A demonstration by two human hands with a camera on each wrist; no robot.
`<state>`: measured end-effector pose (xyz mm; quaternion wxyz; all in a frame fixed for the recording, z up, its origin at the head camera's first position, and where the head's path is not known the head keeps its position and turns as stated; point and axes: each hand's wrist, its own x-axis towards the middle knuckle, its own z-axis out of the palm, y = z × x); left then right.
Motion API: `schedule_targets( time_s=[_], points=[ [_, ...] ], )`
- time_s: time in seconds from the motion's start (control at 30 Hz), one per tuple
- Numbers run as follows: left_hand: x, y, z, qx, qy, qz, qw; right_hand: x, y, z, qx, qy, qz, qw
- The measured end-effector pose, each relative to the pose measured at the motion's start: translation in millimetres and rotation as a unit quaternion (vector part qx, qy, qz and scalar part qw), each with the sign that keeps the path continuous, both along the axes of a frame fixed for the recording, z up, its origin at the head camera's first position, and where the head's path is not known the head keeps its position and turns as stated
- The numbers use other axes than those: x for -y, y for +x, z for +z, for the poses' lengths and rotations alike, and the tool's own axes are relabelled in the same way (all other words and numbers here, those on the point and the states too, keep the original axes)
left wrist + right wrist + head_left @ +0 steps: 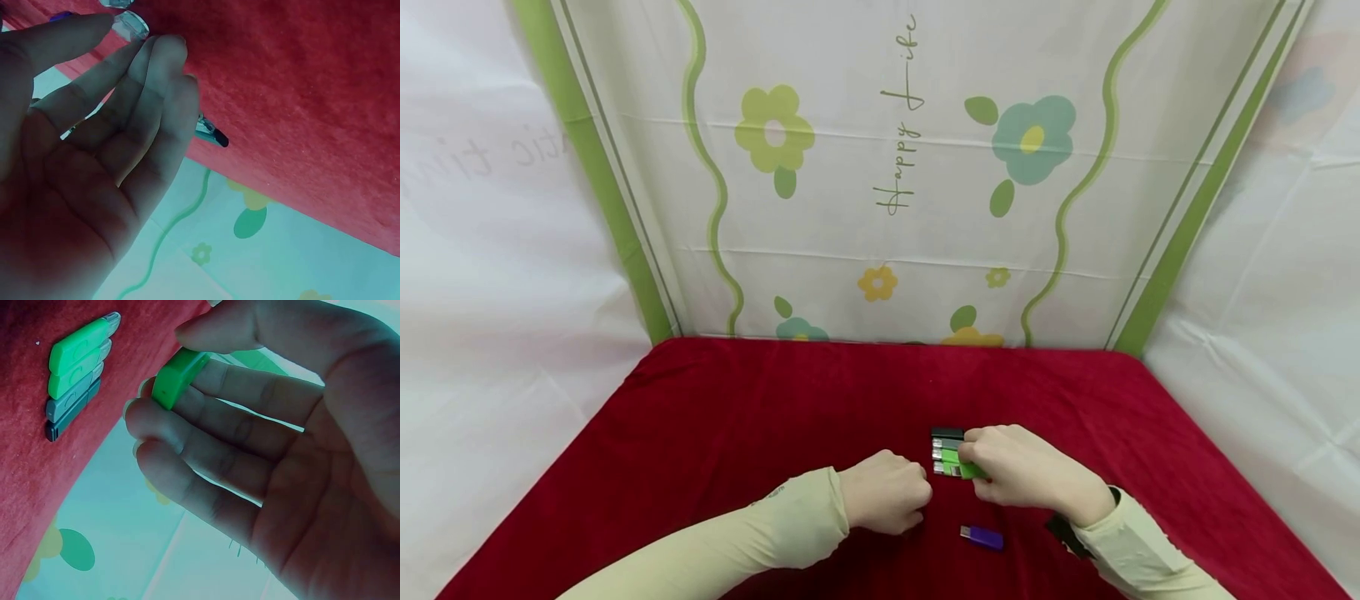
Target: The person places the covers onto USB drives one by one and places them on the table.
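My right hand [1026, 467] pinches a bright green USB flash drive [179, 378] between thumb and fingers, over the near end of a tight row of flash drives. That row holds a black drive [947, 433] at the far end, then a grey drive [72, 400] and two green drives [78, 347], their silvery tips facing left. To the left of the row, my left hand [887, 492] has its fingers bent and grips a small clear cap-like piece [131, 26] at the thumb and fingertips. In the head view that piece is hidden behind the hand.
A purple flash drive [985, 537] lies nearer the person, below the row, its silvery tip facing left. All of it rests on a red cloth-covered table [737, 417]. White curtains with printed flowers [880, 167] stand at the back and both sides.
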<state>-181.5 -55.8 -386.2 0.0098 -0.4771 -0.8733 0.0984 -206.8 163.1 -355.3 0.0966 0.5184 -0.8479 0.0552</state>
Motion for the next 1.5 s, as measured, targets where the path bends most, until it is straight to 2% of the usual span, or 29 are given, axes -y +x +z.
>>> schedule_targets(
  time_s=[0.23, 0.4, 0.57, 0.7, 0.83, 0.97, 1.07, 1.2, 1.4, 1.5],
  points=[
    [-6.0, 1.6, 0.2, -0.024, -0.011, -0.007, 0.9996, 0, 0.9, 0.3, 0.0, 0.001, 0.0, 1.0],
    [-8.5, 0.9, -3.3, -0.037, -0.016, -0.002, 0.9992, 0, 0.9, 0.1, -0.004, -0.001, 0.002, 1.0],
    [-10.1, -0.4, -5.7, -0.037, -0.012, 0.004, 0.9992, 0, 0.5, -1.2, -0.005, -0.004, 0.002, 1.0],
    [-8.9, -2.9, -5.7, -0.028, 0.022, 0.01, 0.9993, -2, 0.7, -1.8, 0.001, -0.003, 0.0, 1.0],
    [-3.8, -6.6, -1.4, -0.005, 0.091, 0.012, 0.9958, -3, 0.6, -0.3, -0.001, -0.001, -0.003, 1.0],
    [4.2, -5.7, 8.1, 0.025, 0.168, 0.007, 0.9854, -4, 0.4, 1.9, -0.002, -0.001, -0.004, 1.0],
    [11.0, -1.0, 17.2, 0.028, 0.216, 0.011, 0.976, -5, 0.8, 4.6, -0.005, -0.004, -0.003, 1.0],
    [20.7, 5.8, 26.4, 0.004, 0.269, 0.023, 0.9629, -7, 0.4, 7.8, -0.016, -0.011, -0.003, 0.9998],
    [33.6, 11.1, 33.1, -0.046, 0.356, 0.005, 0.9335, -8, 0.5, 13.0, -0.028, -0.021, -0.003, 0.9994],
    [36.4, 13.5, 36.5, -0.051, 0.372, 0.004, 0.9268, -9, 1.3, 14.7, -0.036, -0.029, 0.0, 0.9989]
  ],
)
